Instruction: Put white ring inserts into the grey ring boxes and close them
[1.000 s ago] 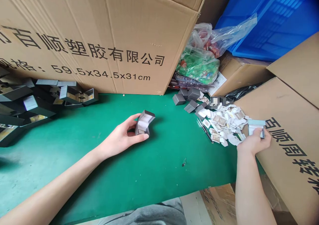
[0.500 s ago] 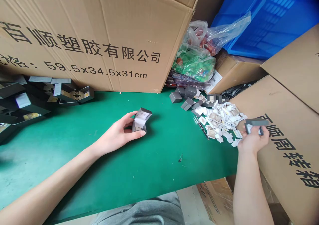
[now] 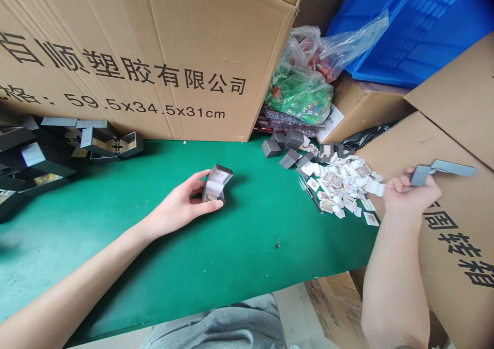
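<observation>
My left hand [image 3: 181,205] rests on the green table [image 3: 239,256] with thumb and fingers closed round a small grey hinged box [image 3: 215,183] whose lid stands open, showing a pale lining. My right hand [image 3: 409,192] is raised at the right, in front of a cardboard carton [image 3: 455,225], and pinches a flat grey folded box piece [image 3: 440,170] that sticks out to the right. Just left of that hand lies a heap of small white and tan inserts [image 3: 347,184] on the table.
A big printed cardboard box [image 3: 154,55] stands along the table's back. Dark open boxes [image 3: 46,153] are piled at the far left. Small closed grey boxes [image 3: 285,151], tweezers [image 3: 311,194], plastic bags [image 3: 309,76] and a blue crate [image 3: 417,24] fill the back right.
My right hand has lifted up and to the right from the insert heap, carrying the grey piece, now turned flat and pointing right. The left hand and its open box have stayed in place.
</observation>
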Demonstrator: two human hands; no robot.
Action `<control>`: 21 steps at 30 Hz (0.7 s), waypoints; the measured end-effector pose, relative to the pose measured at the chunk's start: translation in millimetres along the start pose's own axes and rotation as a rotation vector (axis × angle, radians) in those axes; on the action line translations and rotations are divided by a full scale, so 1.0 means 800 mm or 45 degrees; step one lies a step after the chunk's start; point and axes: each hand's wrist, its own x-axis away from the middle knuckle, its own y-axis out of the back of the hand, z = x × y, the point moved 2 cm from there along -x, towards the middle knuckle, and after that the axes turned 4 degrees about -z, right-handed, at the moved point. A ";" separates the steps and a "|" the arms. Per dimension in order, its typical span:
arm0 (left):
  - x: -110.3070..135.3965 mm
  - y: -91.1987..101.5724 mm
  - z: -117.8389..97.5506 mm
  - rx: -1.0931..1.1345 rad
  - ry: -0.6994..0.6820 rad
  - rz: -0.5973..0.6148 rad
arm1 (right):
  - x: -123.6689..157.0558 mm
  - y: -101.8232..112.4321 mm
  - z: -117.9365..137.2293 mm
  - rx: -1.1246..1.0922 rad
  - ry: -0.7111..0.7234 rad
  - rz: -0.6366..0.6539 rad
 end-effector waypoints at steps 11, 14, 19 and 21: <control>0.000 0.002 0.003 0.010 0.005 0.024 | 0.037 -0.039 -0.049 0.078 0.053 0.002; 0.000 0.001 0.002 0.030 0.030 0.014 | 0.026 -0.052 -0.031 0.052 0.091 -0.026; -0.001 0.002 0.001 0.064 0.045 0.047 | 0.002 -0.068 -0.012 0.149 0.005 -0.040; -0.001 0.002 0.002 0.093 0.044 0.061 | -0.002 -0.069 -0.014 0.222 -0.066 -0.013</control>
